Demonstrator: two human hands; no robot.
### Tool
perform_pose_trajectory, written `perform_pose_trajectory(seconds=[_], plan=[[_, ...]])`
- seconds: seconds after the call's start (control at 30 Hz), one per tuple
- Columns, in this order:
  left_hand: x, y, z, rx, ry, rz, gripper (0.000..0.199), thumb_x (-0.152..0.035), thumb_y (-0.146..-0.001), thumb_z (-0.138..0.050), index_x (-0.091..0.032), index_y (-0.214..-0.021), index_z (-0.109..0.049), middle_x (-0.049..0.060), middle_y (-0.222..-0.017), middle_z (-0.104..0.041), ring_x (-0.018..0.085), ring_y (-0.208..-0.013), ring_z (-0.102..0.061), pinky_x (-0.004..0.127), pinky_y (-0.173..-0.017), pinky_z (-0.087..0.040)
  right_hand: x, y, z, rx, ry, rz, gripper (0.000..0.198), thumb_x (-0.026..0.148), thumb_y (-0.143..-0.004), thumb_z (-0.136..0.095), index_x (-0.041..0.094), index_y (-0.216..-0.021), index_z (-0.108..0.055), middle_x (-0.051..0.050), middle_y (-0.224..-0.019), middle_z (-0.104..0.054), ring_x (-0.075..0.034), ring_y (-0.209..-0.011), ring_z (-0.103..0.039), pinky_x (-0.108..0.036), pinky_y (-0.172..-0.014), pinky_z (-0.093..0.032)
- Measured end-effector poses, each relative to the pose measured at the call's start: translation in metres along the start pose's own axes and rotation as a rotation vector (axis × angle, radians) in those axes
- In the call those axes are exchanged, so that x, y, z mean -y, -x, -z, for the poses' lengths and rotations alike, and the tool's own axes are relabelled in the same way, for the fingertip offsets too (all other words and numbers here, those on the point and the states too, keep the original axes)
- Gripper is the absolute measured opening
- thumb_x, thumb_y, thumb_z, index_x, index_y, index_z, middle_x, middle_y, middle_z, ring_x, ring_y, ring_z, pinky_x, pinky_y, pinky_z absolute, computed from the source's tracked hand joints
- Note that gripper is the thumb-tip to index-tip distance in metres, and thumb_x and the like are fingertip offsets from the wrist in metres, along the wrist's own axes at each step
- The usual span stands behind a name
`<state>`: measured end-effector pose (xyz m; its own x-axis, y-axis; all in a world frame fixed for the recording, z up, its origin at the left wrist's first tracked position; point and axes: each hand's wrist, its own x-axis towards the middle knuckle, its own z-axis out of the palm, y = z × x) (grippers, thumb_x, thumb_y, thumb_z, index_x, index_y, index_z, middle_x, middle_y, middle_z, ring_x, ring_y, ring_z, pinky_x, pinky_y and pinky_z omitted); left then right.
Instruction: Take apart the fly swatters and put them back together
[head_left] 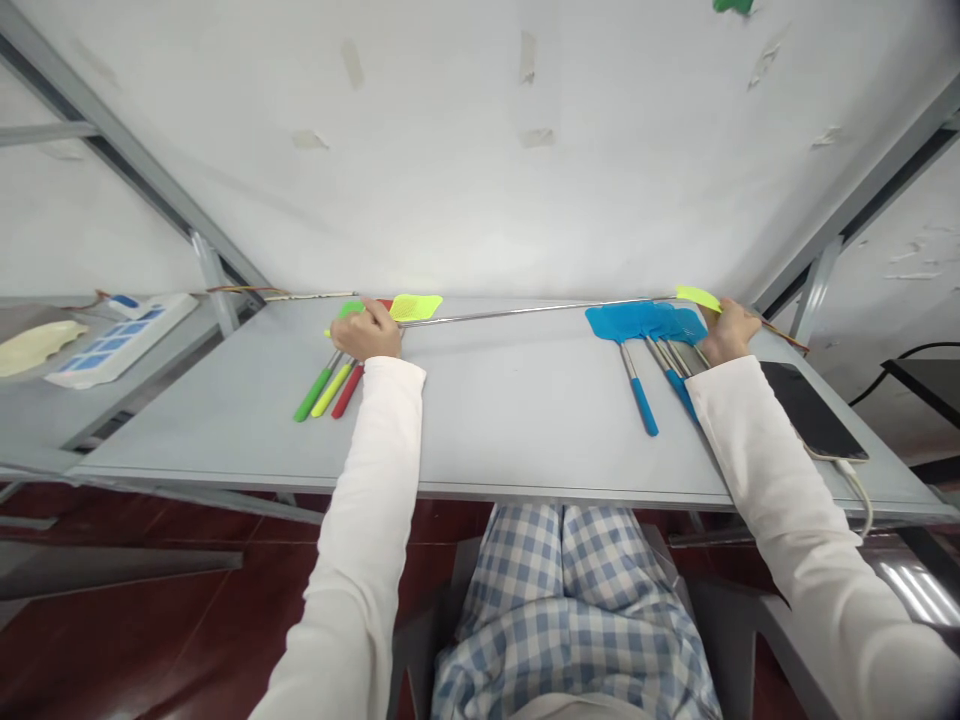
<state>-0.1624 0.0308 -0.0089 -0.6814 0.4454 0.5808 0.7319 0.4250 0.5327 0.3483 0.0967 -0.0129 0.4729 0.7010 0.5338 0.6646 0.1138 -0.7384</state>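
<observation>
A yellow fly swatter is stretched out long across the table, its thin metal rod [510,313] running between my two hands. My left hand [367,332] is closed around its handle end, and a bit of yellow shows past the fingers. At the other end my right hand [732,332] grips the yellow swatter head [697,296]; some fingers are hidden. Beneath and beside my left hand lie a green-handled swatter [313,393], a yellow-handled one [332,390] and a red-handled one [349,391]. Several blue fly swatters [622,322] lie fanned and overlapping next to my right hand.
A black phone [814,410] with a white cable [855,485] lies right of my right forearm. On the left stands a white and blue power strip [124,340]. A white wall [480,200] rises behind the grey table [495,420], with metal frame posts [214,280] at both sides.
</observation>
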Motion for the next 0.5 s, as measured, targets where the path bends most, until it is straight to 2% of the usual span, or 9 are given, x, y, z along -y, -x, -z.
perform_pose_trajectory(seconds=[0.1,0.2,0.3,0.43,0.5], plan=[[-0.001,0.001,-0.003,-0.005,0.028,-0.038,0.047,-0.031,-0.091,-0.028,-0.013,-0.076,-0.069,0.017,-0.075,-0.061,0.031,-0.085,-0.057,0.044,-0.077,-0.036,0.005,0.0,0.005,-0.121,-0.148,-0.264,0.021,0.008,-0.083,-0.031,0.021,-0.085,-0.048,0.0,-0.07,-0.04,-0.017,-0.067,-0.05,-0.033,-0.059,-0.045],[0.002,-0.001,-0.002,0.019,0.05,-0.056,0.046,-0.03,-0.09,-0.029,-0.013,-0.074,-0.068,0.017,-0.075,-0.061,0.03,-0.084,-0.057,0.045,-0.078,-0.035,0.01,0.003,0.013,-0.133,-0.365,-0.435,0.024,0.009,-0.084,-0.034,0.021,-0.103,-0.045,-0.008,-0.091,-0.049,-0.019,-0.084,-0.054,-0.034,-0.069,-0.047],[0.004,-0.001,0.001,0.058,0.078,-0.056,0.045,-0.029,-0.09,-0.028,-0.013,-0.075,-0.068,0.019,-0.08,-0.062,0.031,-0.086,-0.056,0.046,-0.078,-0.034,0.008,0.006,0.018,-0.051,-0.376,-0.422,0.025,0.017,-0.089,-0.037,0.023,-0.113,-0.042,-0.011,-0.103,-0.048,-0.021,-0.095,-0.049,-0.038,-0.076,-0.045],[0.004,0.0,0.002,0.089,0.107,-0.027,0.045,-0.029,-0.09,-0.027,-0.014,-0.078,-0.068,0.021,-0.085,-0.062,0.034,-0.093,-0.055,0.047,-0.079,-0.033,-0.005,0.003,0.016,-0.033,-0.328,-0.396,0.02,0.029,-0.092,-0.037,0.023,-0.11,-0.044,-0.012,-0.105,-0.048,-0.023,-0.096,-0.047,-0.042,-0.077,-0.044],[0.005,0.001,0.002,0.09,0.104,-0.022,0.047,-0.03,-0.09,-0.025,-0.014,-0.078,-0.068,0.021,-0.085,-0.062,0.034,-0.093,-0.055,0.048,-0.08,-0.033,-0.01,0.001,0.013,0.052,-0.233,-0.213,0.023,0.032,-0.094,-0.029,0.023,-0.108,-0.045,-0.013,-0.101,-0.049,-0.025,-0.094,-0.048,-0.045,-0.076,-0.044]])
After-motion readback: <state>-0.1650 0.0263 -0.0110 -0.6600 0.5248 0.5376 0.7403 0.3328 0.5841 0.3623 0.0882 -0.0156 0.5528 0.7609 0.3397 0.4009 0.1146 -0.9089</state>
